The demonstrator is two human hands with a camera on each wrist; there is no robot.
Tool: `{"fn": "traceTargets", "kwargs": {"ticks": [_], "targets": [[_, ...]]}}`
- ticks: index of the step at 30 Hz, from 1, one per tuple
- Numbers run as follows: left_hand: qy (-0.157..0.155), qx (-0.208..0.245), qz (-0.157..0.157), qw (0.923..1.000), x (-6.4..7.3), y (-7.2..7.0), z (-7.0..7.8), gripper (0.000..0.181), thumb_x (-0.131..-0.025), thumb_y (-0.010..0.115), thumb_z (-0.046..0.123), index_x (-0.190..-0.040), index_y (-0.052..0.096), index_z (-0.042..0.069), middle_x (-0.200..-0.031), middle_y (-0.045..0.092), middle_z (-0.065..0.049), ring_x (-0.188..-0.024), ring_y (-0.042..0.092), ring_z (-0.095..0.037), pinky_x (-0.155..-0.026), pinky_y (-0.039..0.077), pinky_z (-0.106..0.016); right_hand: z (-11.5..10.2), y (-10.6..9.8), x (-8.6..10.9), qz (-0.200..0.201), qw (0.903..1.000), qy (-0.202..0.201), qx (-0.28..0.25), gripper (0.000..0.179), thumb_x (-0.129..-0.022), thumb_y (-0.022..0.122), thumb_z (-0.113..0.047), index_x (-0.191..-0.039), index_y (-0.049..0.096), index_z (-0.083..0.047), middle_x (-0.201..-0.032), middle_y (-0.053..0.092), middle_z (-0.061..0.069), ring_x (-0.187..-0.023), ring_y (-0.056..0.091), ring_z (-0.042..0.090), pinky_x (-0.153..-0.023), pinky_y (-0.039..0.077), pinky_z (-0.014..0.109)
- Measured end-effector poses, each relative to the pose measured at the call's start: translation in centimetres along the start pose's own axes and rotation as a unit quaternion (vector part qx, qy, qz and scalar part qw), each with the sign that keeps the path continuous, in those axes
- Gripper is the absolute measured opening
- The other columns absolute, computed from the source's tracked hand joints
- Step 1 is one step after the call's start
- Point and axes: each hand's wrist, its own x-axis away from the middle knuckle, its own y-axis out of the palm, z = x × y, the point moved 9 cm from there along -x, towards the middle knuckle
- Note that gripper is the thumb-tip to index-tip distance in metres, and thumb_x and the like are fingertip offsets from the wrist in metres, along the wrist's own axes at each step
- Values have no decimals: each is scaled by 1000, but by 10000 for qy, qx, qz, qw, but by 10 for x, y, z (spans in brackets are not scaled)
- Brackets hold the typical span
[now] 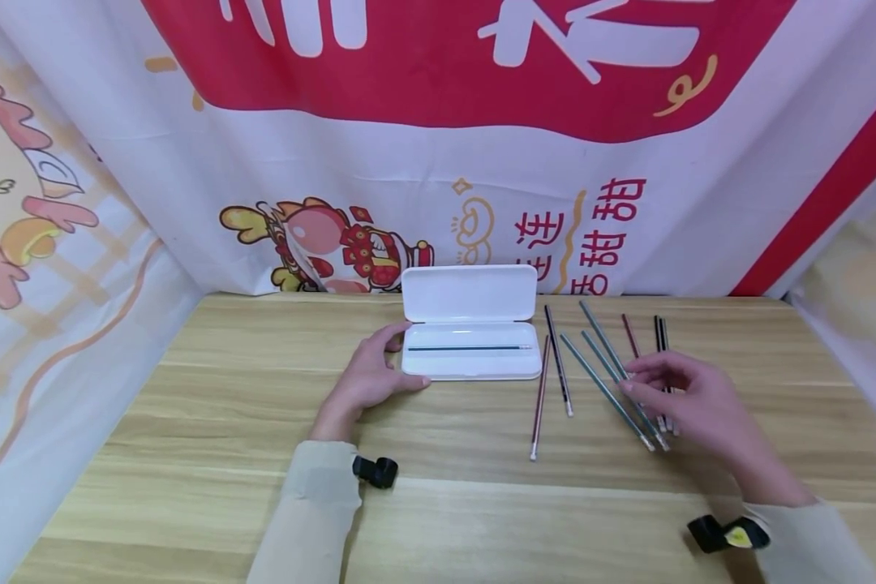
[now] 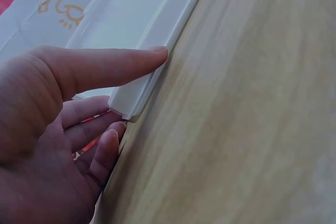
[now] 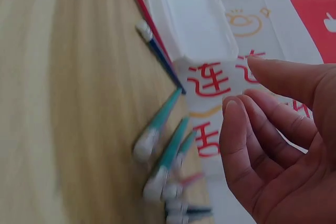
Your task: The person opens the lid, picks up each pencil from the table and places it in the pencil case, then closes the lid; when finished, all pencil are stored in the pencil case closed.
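Note:
A white pencil case stands with its lid raised, and a teal pencil lies lengthwise inside. My left hand grips the case's left end. In the left wrist view its thumb lies across the front edge, with the other fingers at the corner. My right hand hovers over several loose pencils, thumb and fingertips apart; the right wrist view shows nothing between them. Teal pencils lie nearest to it, with a maroon pencil and black pencils partly hidden beneath the hand.
A red pencil and a dark blue pencil lie just right of the case. The wooden table ends at a printed cloth hanging behind the case. More cloth hangs at both sides.

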Motion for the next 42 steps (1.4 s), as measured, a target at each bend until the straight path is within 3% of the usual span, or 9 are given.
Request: {"fn": "traceTargets", "kwargs": {"ticks": [4,10,14,22,28,42], "targets": [[62,5,27,10000,-1,0,1,94,-80,95,19,-161,48,25,-148,55,-12,-130,49,-31,-107,47,-48,25,-12,7,96,9998,150,60,52,-101,74,-48,-137,68,-11,-117,75,5,-93,66,15,-71,59,28],[120,-83,28,9999,-2,0,2,93,-81,95,20,-161,48,25,-147,56,-12,-129,50,-30,-106,47,-47,50,-28,18,283,9994,35,-191,48,-100,78,-36,-133,67,-4,-99,74,-14,-81,70,12,-67,59,29],[224,-84,36,9997,-1,-2,4,93,-80,95,18,-161,49,22,-146,59,-12,-128,51,-31,-104,48,-46,64,-33,19,132,9993,196,-305,52,-100,78,-35,-136,65,0,-99,73,-21,-84,70,8,-70,62,28],[435,-40,38,9990,-3,-2,6,94,-79,95,16,-161,49,18,-145,62,-14,-128,53,-31,-107,47,-48,80,-33,12,-312,9971,641,-264,59,-103,73,-40,-140,61,4,-108,75,-8,-88,70,7,-76,63,28],[402,-41,18,9992,-2,-1,6,94,-80,95,18,-161,49,19,-145,62,-13,-128,53,-30,-105,47,-47,86,-33,8,-354,9955,789,-384,59,-102,75,-40,-139,62,5,-105,74,-11,-88,70,5,-77,63,28],[330,-17,-3,9995,-2,-1,5,92,-80,95,19,-160,50,21,-144,61,-13,-128,52,-30,-103,47,-45,80,-29,4,-530,9953,804,-62,53,-102,75,-36,-133,65,6,-100,76,-7,-81,65,7,-72,60,28]]}}
